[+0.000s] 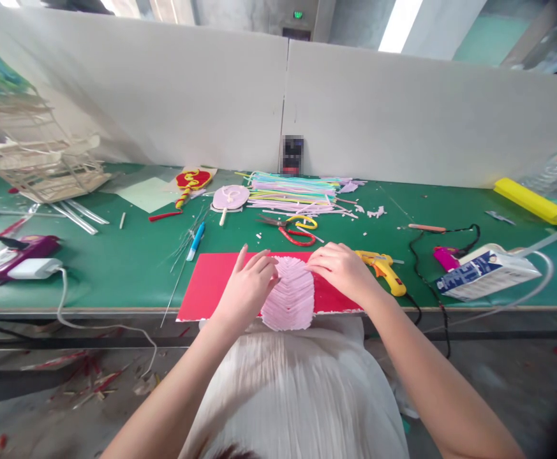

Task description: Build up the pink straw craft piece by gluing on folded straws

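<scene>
A red board (pixel 206 284) lies at the near edge of the green table (pixel 129 268). On it rests a pink leaf-shaped piece (pixel 290 299) made of slanted strips in a herringbone pattern. My left hand (pixel 247 287) presses on the piece's left side, fingers curled with the tips on its upper edge. My right hand (pixel 340 268) rests on the top right of the piece, fingers bent and pressing down. Neither hand lifts anything that I can see.
Behind the board lie red-and-yellow scissors (pixel 297 229), a pile of pastel straws (pixel 292 191), a blue pen (pixel 195 241) and a pink disc on a stick (pixel 230 199). A yellow glue gun (pixel 386 271) and a carton (pixel 486 274) sit right. A purple device (pixel 13 255) sits left.
</scene>
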`<state>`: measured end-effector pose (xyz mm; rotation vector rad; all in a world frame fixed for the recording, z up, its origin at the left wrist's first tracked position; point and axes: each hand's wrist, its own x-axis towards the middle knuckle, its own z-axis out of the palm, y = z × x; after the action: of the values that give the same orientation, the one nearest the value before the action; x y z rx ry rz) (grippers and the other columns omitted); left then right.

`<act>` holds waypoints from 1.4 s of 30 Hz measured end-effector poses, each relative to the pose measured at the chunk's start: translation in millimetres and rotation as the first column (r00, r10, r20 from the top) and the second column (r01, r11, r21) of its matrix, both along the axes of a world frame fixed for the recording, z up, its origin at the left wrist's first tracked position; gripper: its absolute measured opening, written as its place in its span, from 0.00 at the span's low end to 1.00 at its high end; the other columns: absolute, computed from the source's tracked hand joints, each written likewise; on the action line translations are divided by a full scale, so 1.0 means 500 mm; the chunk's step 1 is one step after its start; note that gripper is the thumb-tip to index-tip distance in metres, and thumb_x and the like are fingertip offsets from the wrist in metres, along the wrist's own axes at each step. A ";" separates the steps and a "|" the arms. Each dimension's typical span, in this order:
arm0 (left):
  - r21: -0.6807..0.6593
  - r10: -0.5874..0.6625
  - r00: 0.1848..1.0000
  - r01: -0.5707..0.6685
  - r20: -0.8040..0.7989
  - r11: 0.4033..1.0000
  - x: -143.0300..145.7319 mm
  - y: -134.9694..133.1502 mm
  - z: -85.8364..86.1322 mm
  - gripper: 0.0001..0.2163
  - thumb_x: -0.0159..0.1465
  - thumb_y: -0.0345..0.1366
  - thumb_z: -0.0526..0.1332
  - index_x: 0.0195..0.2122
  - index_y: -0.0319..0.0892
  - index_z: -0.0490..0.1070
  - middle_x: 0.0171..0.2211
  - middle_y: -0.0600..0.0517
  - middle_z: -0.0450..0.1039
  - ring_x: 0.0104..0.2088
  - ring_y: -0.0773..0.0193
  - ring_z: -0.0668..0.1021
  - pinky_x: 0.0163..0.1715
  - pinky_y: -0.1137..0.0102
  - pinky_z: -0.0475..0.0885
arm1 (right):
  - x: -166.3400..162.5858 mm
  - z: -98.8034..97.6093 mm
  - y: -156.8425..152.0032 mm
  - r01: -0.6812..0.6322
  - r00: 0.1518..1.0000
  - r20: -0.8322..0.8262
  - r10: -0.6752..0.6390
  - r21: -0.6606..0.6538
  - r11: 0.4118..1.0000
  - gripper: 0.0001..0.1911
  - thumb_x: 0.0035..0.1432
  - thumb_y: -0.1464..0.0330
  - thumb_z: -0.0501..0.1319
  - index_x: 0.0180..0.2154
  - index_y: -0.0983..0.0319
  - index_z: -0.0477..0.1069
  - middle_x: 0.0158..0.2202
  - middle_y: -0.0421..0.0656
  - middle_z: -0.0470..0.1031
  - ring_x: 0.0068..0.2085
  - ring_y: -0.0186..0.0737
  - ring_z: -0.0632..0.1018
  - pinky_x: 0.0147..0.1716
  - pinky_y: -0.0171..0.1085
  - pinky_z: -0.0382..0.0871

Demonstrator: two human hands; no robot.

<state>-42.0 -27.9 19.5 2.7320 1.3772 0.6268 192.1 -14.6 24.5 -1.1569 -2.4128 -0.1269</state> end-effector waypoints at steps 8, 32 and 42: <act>0.075 -0.017 1.000 0.016 0.019 0.997 0.013 -0.006 -0.002 0.05 0.66 0.27 0.57 0.34 0.42 0.69 0.44 0.51 0.76 0.55 0.58 0.73 0.66 0.49 0.43 | -0.015 -0.011 -0.021 0.182 0.983 -0.032 -0.180 0.076 0.980 0.12 0.63 0.66 0.60 0.29 0.59 0.77 0.28 0.40 0.80 0.34 0.38 0.75 0.35 0.39 0.59; -0.023 -0.020 0.999 0.019 -0.044 1.000 0.033 -0.023 -0.024 0.17 0.64 0.33 0.61 0.54 0.40 0.64 0.57 0.45 0.68 0.60 0.54 0.67 0.64 0.50 0.52 | 0.031 -0.084 0.008 0.012 0.690 -0.569 -0.447 -0.609 0.793 0.12 0.55 0.57 0.62 0.33 0.58 0.77 0.33 0.41 0.80 0.32 0.40 0.77 0.34 0.38 0.70; -0.037 0.059 0.988 -0.065 -0.141 0.997 0.005 -0.062 -0.074 0.25 0.69 0.42 0.53 0.64 0.38 0.54 0.66 0.39 0.51 0.66 0.50 0.56 0.63 0.49 0.54 | 0.022 -0.090 0.000 0.041 0.697 -0.570 -0.434 -0.573 0.819 0.08 0.54 0.61 0.62 0.31 0.57 0.76 0.34 0.40 0.81 0.38 0.42 0.79 0.42 0.39 0.70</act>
<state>-39.3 -58.8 -17.6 2.7569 1.4912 0.4105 203.1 -14.7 -20.6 -1.4331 -1.6282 0.8032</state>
